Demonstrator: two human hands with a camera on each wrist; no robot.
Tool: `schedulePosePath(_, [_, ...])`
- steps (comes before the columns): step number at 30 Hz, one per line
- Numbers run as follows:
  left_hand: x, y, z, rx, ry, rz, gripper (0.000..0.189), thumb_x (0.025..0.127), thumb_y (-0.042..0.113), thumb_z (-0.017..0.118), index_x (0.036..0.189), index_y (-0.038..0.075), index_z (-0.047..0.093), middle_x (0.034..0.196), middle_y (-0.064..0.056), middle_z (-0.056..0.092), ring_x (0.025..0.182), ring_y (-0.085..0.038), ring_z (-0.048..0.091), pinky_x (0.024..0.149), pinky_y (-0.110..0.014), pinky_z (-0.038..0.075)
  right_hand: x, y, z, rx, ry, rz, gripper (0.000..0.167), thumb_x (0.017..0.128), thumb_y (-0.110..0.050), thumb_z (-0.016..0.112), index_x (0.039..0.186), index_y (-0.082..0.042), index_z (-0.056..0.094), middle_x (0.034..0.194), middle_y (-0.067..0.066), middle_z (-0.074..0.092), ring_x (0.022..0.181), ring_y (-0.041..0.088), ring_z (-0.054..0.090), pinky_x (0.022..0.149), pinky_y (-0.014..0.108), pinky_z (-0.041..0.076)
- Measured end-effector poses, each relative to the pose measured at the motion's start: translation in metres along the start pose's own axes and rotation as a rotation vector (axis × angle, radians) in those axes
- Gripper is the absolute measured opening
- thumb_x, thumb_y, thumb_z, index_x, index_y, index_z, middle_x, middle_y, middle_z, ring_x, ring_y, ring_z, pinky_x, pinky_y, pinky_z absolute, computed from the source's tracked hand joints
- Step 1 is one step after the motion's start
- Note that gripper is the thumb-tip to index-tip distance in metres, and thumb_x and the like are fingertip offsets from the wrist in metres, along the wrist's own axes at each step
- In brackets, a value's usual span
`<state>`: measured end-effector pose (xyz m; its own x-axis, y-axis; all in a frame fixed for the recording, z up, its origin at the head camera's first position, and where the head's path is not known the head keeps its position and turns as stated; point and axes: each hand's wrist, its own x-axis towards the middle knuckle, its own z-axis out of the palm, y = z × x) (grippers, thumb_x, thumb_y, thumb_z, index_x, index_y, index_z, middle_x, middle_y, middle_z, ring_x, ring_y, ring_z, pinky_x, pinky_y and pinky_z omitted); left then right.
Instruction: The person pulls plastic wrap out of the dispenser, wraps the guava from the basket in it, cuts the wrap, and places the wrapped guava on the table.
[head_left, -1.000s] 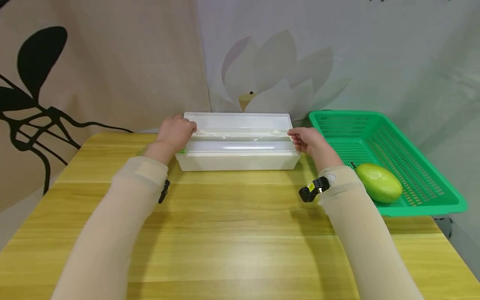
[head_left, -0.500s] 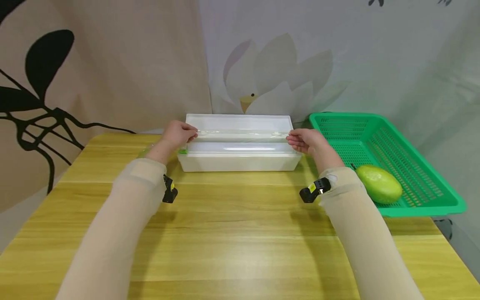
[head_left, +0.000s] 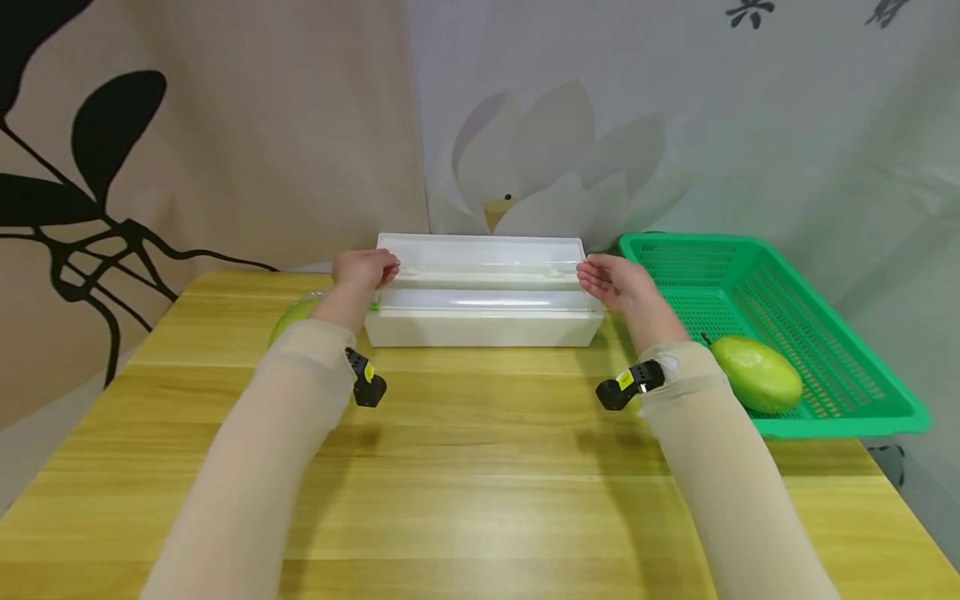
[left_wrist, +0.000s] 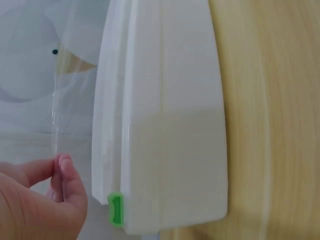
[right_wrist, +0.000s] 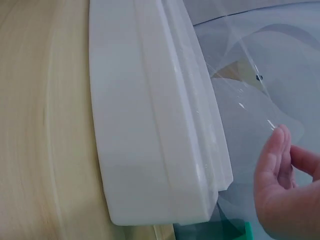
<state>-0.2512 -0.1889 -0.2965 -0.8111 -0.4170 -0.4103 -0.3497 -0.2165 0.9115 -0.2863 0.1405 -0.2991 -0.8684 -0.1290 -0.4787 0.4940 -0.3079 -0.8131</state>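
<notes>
A long white cling film dispenser [head_left: 483,330] lies across the far part of the table with its lid [head_left: 480,250] raised. My left hand [head_left: 363,268] pinches one corner of a clear sheet of cling film [left_wrist: 62,110] between thumb and fingertips. At the other end my right hand [head_left: 615,281] pinches the film's opposite corner, fingers held nearly straight. The film stretches between both hands above the dispenser and is hard to see in the head view. A green slide cutter [left_wrist: 116,209] sits at the dispenser's left end, beside my left hand.
To the right stands a green plastic basket [head_left: 840,428] with a green mango-like fruit [head_left: 756,375] inside. Behind my left wrist a rounded green thing [head_left: 291,317] under clear plastic is partly hidden. A printed curtain [head_left: 555,167] hangs close behind the dispenser.
My left hand has shifted a little right and off the dispenser's end, with the film edge rising between the hands. The right hand has barely moved. More of the rounded green thing shows.
</notes>
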Motion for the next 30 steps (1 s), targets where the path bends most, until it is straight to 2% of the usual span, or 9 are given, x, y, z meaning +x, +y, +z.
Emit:
schedulePosePath(5, [0.002,0.002,0.000,-0.012,0.001,0.007,0.040,0.087,0.002,0.062,0.126,0.000,0.056,0.093,-0.005,0.062,0.058,-0.002,0.058,0.060,-0.010,0.051,0.002,-0.004,-0.001,0.024,-0.016,0.003,0.020,0.097,-0.010,0.043,0.082,-0.006,0.055,0.064,0.003,0.066,0.059,0.010,0.064,0.059,0.019,0.055])
schedulePosePath(11, [0.001,0.006,0.000,-0.082,-0.020,0.008,0.035,0.086,0.002,0.063,0.121,0.002,0.061,0.082,-0.001,0.064,0.062,-0.004,0.060,0.062,-0.010,0.052,0.005,-0.009,-0.001,0.076,-0.036,0.034,0.017,0.098,-0.012,0.045,0.086,-0.006,0.055,0.067,0.004,0.066,0.064,0.011,0.064,0.061,0.020,0.054])
schedulePosePath(17, [-0.008,0.014,0.002,-0.056,-0.044,-0.017,0.041,0.088,0.006,0.062,0.128,0.004,0.056,0.090,0.000,0.061,0.065,-0.002,0.059,0.066,-0.010,0.051,0.007,-0.011,-0.001,0.049,0.011,0.084,0.013,0.096,-0.011,0.046,0.088,-0.006,0.054,0.069,0.005,0.066,0.064,0.012,0.065,0.064,0.020,0.056])
schedulePosePath(21, [-0.009,0.014,0.003,-0.059,-0.055,-0.013,0.040,0.088,0.004,0.060,0.128,0.003,0.055,0.090,-0.002,0.060,0.066,-0.004,0.059,0.066,-0.010,0.051,0.010,-0.010,-0.003,0.049,0.011,0.110,0.023,0.094,-0.005,0.045,0.077,-0.002,0.060,0.065,0.006,0.065,0.061,0.012,0.064,0.062,0.019,0.056])
schedulePosePath(23, [-0.009,0.014,0.003,-0.067,-0.061,-0.017,0.041,0.088,0.003,0.061,0.128,0.003,0.055,0.088,-0.002,0.060,0.065,-0.004,0.059,0.064,-0.009,0.051,0.012,-0.009,-0.003,0.053,0.004,0.108,0.022,0.093,-0.003,0.045,0.078,0.000,0.060,0.065,0.005,0.064,0.059,0.011,0.063,0.060,0.018,0.055])
schedulePosePath(24, [-0.009,0.014,0.003,-0.072,-0.066,-0.023,0.041,0.088,0.003,0.060,0.128,0.003,0.055,0.087,-0.002,0.060,0.065,-0.004,0.059,0.064,-0.009,0.051,0.013,-0.009,-0.003,0.051,0.002,0.106,0.022,0.093,-0.003,0.046,0.078,0.000,0.060,0.064,0.005,0.063,0.059,0.011,0.062,0.060,0.018,0.055])
schedulePosePath(27, [-0.011,0.014,0.001,-0.091,-0.096,-0.051,0.042,0.089,0.003,0.059,0.130,0.003,0.053,0.082,-0.001,0.060,0.062,-0.004,0.057,0.063,-0.009,0.051,0.014,-0.009,-0.003,0.055,0.013,0.101,0.010,0.093,-0.004,0.047,0.090,-0.003,0.057,0.065,0.005,0.064,0.060,0.011,0.062,0.060,0.019,0.055])
schedulePosePath(30, [-0.011,0.014,0.000,-0.130,-0.138,-0.115,0.027,0.092,0.006,0.055,0.119,0.004,0.058,0.078,-0.001,0.059,0.063,-0.006,0.057,0.065,-0.011,0.051,0.013,-0.010,-0.003,0.068,0.021,0.099,0.008,0.093,-0.004,0.048,0.094,-0.004,0.057,0.066,0.006,0.065,0.060,0.013,0.063,0.061,0.021,0.056])
